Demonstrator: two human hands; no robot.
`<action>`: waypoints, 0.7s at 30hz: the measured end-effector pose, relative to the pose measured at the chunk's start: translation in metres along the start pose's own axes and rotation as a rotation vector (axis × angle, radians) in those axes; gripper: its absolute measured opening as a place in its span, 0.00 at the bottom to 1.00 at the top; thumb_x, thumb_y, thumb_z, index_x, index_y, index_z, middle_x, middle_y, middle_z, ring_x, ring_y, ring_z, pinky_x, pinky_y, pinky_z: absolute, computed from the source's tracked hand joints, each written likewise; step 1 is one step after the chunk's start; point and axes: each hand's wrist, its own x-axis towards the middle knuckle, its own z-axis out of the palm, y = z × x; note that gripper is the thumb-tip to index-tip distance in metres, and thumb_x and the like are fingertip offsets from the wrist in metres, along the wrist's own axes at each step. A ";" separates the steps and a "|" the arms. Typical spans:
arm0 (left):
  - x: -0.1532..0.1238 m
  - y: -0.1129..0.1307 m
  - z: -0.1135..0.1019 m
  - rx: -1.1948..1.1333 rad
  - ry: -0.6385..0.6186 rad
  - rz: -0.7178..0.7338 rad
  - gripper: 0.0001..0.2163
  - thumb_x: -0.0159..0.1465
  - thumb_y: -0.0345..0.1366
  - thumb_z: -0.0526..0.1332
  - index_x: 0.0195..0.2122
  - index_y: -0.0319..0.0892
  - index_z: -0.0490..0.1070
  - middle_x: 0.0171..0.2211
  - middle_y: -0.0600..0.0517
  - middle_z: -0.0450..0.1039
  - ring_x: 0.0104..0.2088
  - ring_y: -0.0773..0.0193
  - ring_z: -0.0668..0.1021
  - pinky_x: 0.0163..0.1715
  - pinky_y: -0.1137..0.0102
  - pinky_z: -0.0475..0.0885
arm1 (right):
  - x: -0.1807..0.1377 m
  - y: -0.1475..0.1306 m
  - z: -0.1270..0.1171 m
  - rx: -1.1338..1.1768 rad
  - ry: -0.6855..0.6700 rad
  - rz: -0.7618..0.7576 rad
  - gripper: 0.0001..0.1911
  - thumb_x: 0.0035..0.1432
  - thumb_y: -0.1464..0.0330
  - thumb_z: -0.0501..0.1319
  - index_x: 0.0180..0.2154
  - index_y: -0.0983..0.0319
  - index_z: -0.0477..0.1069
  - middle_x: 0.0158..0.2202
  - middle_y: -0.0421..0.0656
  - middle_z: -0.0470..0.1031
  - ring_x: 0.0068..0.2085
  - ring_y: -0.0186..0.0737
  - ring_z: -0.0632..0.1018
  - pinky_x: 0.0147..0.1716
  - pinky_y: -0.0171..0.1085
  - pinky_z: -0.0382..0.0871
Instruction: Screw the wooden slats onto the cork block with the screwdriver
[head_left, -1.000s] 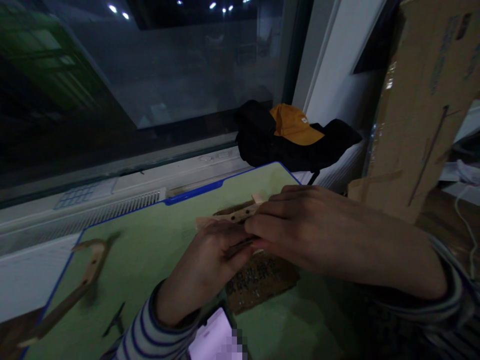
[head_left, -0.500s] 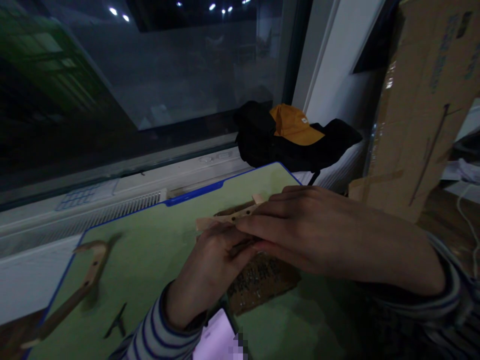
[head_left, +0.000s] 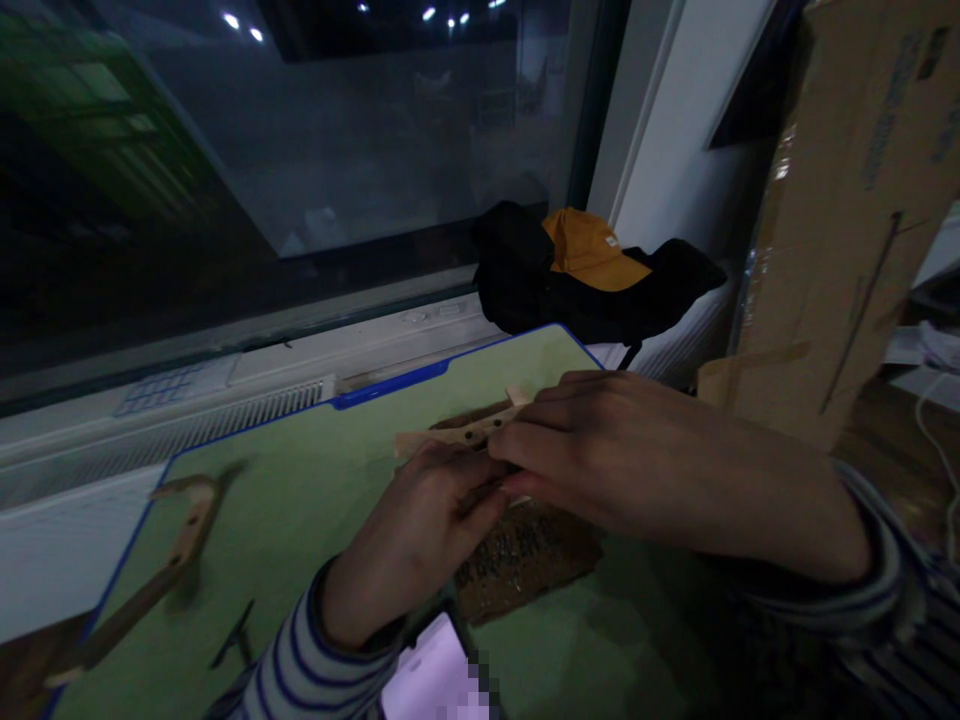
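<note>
Both my hands meet over a pale wooden strip with dark round holes (head_left: 474, 433) on the green board (head_left: 315, 520). My left hand (head_left: 420, 530) grips its near side, fingers bent and partly hidden. From the right, my right hand (head_left: 600, 435) closes over the strip's other end, fingertips beside the left ones. A small pale wooden tab (head_left: 516, 396) sticks up past the right fingers. Beneath the hands lies a taped piece of brown cardboard (head_left: 529, 570). What the fingertips pinch between them is hidden.
A curved wooden piece with dark holes (head_left: 184, 545) and a small dark T-shaped object (head_left: 236, 637) lie left. Near my left sleeve is a pale purple object (head_left: 431, 675). An orange cap (head_left: 592, 250) rests on dark cloth; a large cardboard box (head_left: 840, 220) stands right.
My right hand's fingertips have shifted slightly right along the wooden strip. My left hand stays almost in place, and the strip has hardly moved.
</note>
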 end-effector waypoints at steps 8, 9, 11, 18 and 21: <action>-0.002 -0.001 0.008 -0.090 0.062 -0.166 0.02 0.60 0.32 0.63 0.32 0.44 0.76 0.29 0.56 0.78 0.30 0.66 0.78 0.32 0.73 0.72 | 0.002 0.002 0.000 -0.007 0.018 0.033 0.05 0.63 0.69 0.55 0.40 0.63 0.66 0.33 0.42 0.74 0.34 0.44 0.76 0.33 0.43 0.66; -0.002 -0.001 0.009 -0.081 0.069 -0.174 0.03 0.60 0.34 0.63 0.31 0.43 0.76 0.28 0.55 0.78 0.29 0.65 0.78 0.31 0.72 0.72 | 0.002 0.002 0.000 -0.004 0.026 0.036 0.06 0.63 0.68 0.55 0.41 0.63 0.66 0.33 0.42 0.74 0.34 0.44 0.75 0.33 0.43 0.66; -0.003 -0.001 0.008 -0.062 0.070 -0.168 0.05 0.61 0.35 0.62 0.31 0.43 0.77 0.29 0.54 0.79 0.30 0.64 0.79 0.33 0.71 0.72 | 0.002 0.001 -0.001 0.025 0.028 0.037 0.09 0.63 0.67 0.55 0.44 0.63 0.66 0.35 0.43 0.74 0.36 0.43 0.75 0.34 0.42 0.66; -0.005 -0.002 0.007 -0.063 0.015 -0.117 0.07 0.64 0.36 0.59 0.38 0.45 0.76 0.34 0.53 0.79 0.34 0.64 0.79 0.37 0.69 0.73 | -0.001 0.000 -0.004 0.067 -0.008 0.018 0.06 0.62 0.71 0.55 0.42 0.63 0.67 0.35 0.42 0.74 0.37 0.41 0.74 0.34 0.40 0.63; -0.004 -0.001 0.006 -0.041 -0.005 -0.076 0.07 0.65 0.37 0.57 0.38 0.45 0.75 0.34 0.53 0.78 0.33 0.64 0.78 0.38 0.68 0.72 | -0.001 0.001 -0.003 0.047 0.001 0.023 0.04 0.62 0.71 0.55 0.40 0.63 0.66 0.32 0.41 0.73 0.34 0.41 0.74 0.32 0.40 0.62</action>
